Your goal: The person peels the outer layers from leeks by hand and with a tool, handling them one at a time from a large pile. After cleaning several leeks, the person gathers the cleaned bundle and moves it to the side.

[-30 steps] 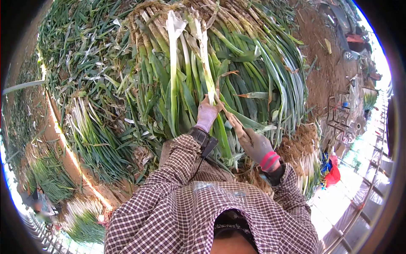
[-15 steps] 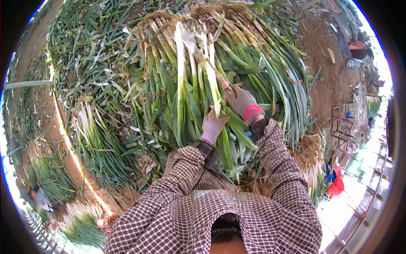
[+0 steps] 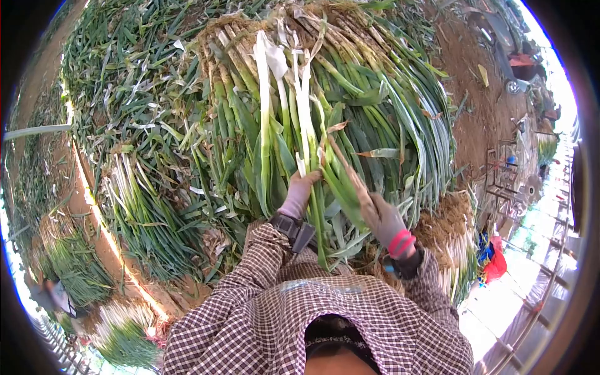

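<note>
My left hand (image 3: 301, 192), in a pale glove, is closed around a green onion (image 3: 305, 122), whose white stem points away from me. Its green leaves hang below the hand towards my body. My right hand (image 3: 386, 224), in a grey glove with pink bands at the cuff, grips a brownish outer leaf (image 3: 353, 178) that slants away from the stem. Beside the held stalk lies another clean white green onion (image 3: 265, 94). Under both is a big heap of unpeeled green onions (image 3: 375, 115) with brown roots at the far end.
Loose leaf scraps (image 3: 144, 75) cover the ground to the left. A bundle of green onions (image 3: 134, 194) lies there, and more bundles (image 3: 122, 328) sit at lower left. To the right are bare soil (image 3: 472, 119), a metal rack (image 3: 500, 175) and a red bag (image 3: 495, 262).
My right hand has moved down and right, pulling the brownish leaf away from the stem. My left hand has shifted slightly left with the green onion still in it.
</note>
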